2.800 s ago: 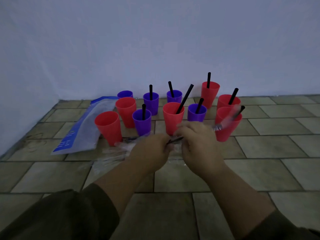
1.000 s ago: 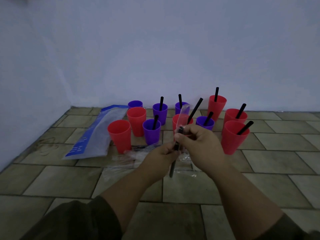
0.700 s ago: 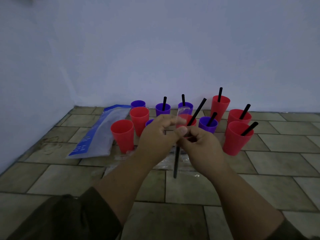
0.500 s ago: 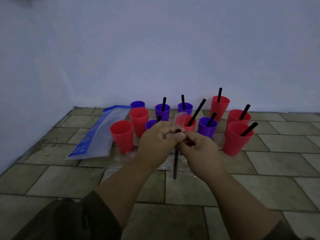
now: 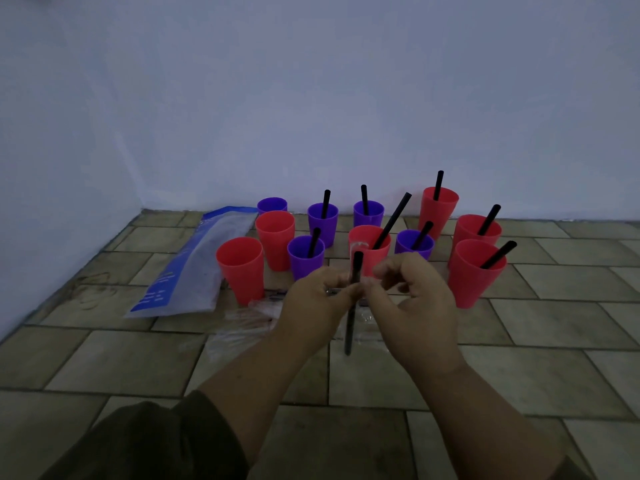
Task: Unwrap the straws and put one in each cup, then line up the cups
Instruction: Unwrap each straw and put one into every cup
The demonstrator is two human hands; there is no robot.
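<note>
— Where is the straw (image 5: 350, 327)?
— Upright, just in front of the middle red cup (image 5: 376, 257); your left hand (image 5: 313, 301) and right hand (image 5: 414, 301) both pinch its middle.
— Handling?
— Light, stiff, probably slick; hold it mid-length, gently.

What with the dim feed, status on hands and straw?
Left hand and right hand pinch straw, upright. Three cups lack straws. Nothing in the way.

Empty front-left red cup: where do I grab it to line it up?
I'd wrap the upper wall of the front-left red cup from its left: it stands upright, widens toward the rim, and the nearest purple cup crowds its right.
</note>
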